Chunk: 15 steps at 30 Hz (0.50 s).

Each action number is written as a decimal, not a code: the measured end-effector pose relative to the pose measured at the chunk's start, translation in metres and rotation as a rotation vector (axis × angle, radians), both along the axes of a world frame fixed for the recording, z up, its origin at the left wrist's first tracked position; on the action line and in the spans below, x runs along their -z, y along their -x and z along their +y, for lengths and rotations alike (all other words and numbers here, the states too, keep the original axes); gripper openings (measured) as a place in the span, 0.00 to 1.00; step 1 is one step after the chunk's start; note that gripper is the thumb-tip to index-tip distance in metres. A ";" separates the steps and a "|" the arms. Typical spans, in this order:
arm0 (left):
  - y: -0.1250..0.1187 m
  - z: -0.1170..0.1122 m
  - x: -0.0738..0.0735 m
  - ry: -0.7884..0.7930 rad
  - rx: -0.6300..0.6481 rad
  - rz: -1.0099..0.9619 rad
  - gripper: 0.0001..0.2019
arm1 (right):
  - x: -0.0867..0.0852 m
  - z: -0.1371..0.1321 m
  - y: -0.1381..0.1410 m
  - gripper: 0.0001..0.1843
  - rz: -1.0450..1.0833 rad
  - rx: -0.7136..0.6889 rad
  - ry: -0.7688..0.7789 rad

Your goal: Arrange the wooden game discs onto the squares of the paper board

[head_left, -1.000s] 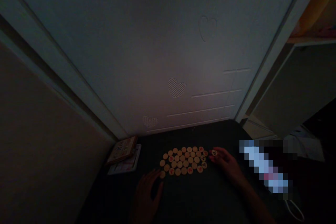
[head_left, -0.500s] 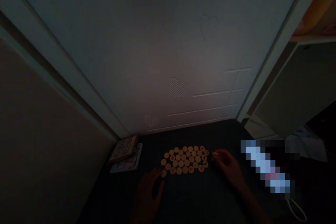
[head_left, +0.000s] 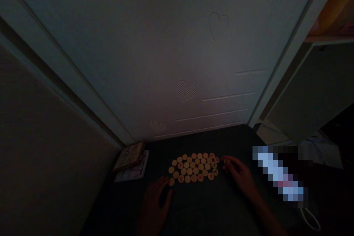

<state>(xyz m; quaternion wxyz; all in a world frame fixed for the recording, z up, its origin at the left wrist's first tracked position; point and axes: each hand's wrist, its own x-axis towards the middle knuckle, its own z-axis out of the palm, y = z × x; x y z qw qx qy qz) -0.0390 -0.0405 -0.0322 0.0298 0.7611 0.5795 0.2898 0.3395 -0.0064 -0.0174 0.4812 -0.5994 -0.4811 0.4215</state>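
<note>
Round wooden Chinese chess pieces lie close together in an oval patch on the dark table. Some show red characters, a few on the right show dark ones, and many look blank on top. At the lower left of the patch, my left hand rests with its fingers stretched out. Its fingertips touch or nearly touch one blank-looking piece. Just right of the patch, my right hand pinches a piece between thumb and fingers. Most of that piece is hidden by the fingertips.
A flat wooden box lies on a pale printed sheet or booklet at the table's left edge. A white panel with embossed hearts rises behind the table. A blurred-out bright object and a white loop are at the right.
The view has shifted very slightly. My right hand turns its pinched piece a little at the fingertips. My left hand and the laid-out pieces stay as they were.
</note>
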 end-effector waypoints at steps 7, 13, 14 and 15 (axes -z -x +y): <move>-0.001 0.001 -0.004 0.008 0.016 -0.003 0.17 | 0.003 0.001 0.002 0.31 0.203 -0.022 -0.051; -0.001 0.001 -0.003 -0.008 0.008 -0.007 0.17 | 0.004 -0.001 0.003 0.29 0.275 -0.022 -0.044; -0.002 0.000 -0.003 -0.003 0.006 -0.005 0.17 | 0.004 -0.001 0.003 0.29 0.280 -0.023 -0.041; -0.002 0.000 -0.004 0.002 0.006 -0.004 0.17 | 0.004 0.000 0.003 0.29 0.282 -0.022 -0.037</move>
